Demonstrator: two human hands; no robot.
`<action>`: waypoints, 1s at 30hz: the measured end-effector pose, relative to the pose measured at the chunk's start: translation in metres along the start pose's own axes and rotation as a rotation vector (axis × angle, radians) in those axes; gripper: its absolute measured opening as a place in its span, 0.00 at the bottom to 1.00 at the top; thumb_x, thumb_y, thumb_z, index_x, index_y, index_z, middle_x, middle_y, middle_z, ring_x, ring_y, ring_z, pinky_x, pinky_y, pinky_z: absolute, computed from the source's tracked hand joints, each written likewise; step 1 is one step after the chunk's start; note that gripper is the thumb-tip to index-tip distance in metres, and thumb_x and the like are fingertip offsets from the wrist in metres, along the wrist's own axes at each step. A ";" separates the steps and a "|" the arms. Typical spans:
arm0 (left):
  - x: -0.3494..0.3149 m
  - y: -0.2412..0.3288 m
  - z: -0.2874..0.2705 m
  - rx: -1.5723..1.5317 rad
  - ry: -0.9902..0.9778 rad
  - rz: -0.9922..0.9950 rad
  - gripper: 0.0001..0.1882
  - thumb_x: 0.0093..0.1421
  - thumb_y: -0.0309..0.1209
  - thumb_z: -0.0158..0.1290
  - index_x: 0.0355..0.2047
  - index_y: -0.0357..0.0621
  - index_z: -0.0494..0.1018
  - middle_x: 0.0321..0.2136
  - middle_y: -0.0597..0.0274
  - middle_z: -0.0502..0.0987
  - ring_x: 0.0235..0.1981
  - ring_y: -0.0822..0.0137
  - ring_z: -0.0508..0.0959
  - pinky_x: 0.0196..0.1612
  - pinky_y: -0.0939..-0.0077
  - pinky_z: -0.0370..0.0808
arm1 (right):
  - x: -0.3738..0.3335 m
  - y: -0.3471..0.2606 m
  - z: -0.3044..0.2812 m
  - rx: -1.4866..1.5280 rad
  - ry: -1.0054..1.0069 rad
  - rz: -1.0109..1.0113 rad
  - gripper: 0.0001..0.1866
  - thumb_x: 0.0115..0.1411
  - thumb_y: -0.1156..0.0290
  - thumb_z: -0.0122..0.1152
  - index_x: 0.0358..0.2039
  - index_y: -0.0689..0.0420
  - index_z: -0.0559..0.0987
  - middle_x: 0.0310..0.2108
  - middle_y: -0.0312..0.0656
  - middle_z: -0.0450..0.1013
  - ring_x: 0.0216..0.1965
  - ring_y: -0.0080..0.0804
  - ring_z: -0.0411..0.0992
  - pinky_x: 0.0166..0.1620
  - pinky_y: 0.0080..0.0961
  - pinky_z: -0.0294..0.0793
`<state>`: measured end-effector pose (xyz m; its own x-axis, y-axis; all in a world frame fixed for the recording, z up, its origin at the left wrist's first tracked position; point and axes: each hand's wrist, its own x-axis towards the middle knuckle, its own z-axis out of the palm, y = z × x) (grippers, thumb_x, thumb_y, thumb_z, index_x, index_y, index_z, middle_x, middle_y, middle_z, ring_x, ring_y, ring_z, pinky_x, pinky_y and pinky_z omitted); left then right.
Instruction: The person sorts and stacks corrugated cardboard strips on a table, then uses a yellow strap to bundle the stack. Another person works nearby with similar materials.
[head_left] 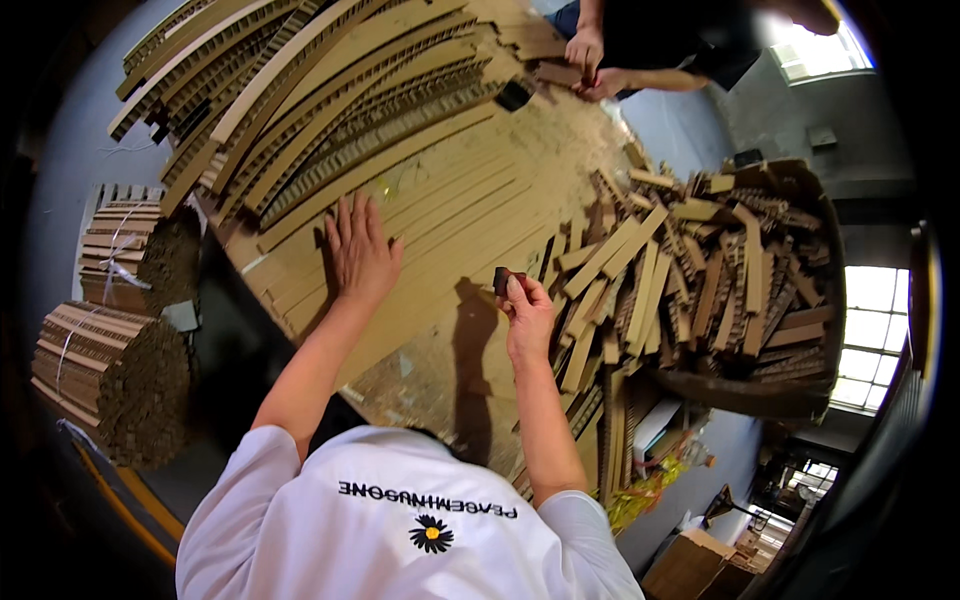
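My left hand (365,252) lies flat with fingers spread on a row of long brown cardboard strips (440,235) set side by side on the table. Between the thumb and fingers of my right hand (530,318) is a small dark block-shaped object (503,281), held just above the table to the right of the strips. What kind of thing it is does not show clearly. Beyond my left hand, long cardboard strips with honeycomb edges (370,130) are stacked across the far left of the table.
Short cut cardboard pieces (640,270) heap up at the right, running into a large carton (745,395). Across the table a co-worker's hands (592,70) hold something small. Tied bundles of strips (105,360) stand at the left. Yellow plastic wrapping (640,495) hangs below the carton.
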<state>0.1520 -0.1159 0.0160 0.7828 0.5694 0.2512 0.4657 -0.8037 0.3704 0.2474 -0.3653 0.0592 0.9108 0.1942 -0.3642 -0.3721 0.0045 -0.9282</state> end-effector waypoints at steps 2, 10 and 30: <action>0.003 0.002 0.009 0.013 -0.069 -0.060 0.39 0.63 0.43 0.58 0.66 0.32 0.59 0.66 0.45 0.61 0.70 0.44 0.55 0.72 0.37 0.45 | 0.035 -0.035 0.009 -0.038 0.010 -0.109 0.13 0.64 0.69 0.68 0.45 0.63 0.81 0.33 0.34 0.77 0.29 0.20 0.71 0.35 0.19 0.72; -0.008 0.003 0.014 -0.041 -0.119 -0.048 0.38 0.61 0.40 0.59 0.65 0.31 0.59 0.61 0.44 0.66 0.65 0.44 0.62 0.70 0.38 0.50 | 0.249 -0.106 0.059 -0.516 0.022 -0.436 0.12 0.60 0.67 0.71 0.38 0.63 0.85 0.27 0.31 0.78 0.27 0.18 0.70 0.35 0.21 0.71; 0.003 0.000 0.005 -0.156 -0.105 0.004 0.35 0.58 0.35 0.61 0.62 0.31 0.63 0.61 0.44 0.65 0.65 0.40 0.63 0.68 0.36 0.53 | 0.406 -0.106 0.122 -1.278 0.260 -0.703 0.14 0.54 0.58 0.71 0.41 0.43 0.87 0.36 0.44 0.81 0.39 0.44 0.79 0.42 0.41 0.77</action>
<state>0.1567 -0.1144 0.0119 0.8271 0.5385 0.1610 0.3994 -0.7647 0.5057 0.6349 -0.1672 0.0190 0.8902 0.3406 0.3026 0.4285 -0.8514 -0.3024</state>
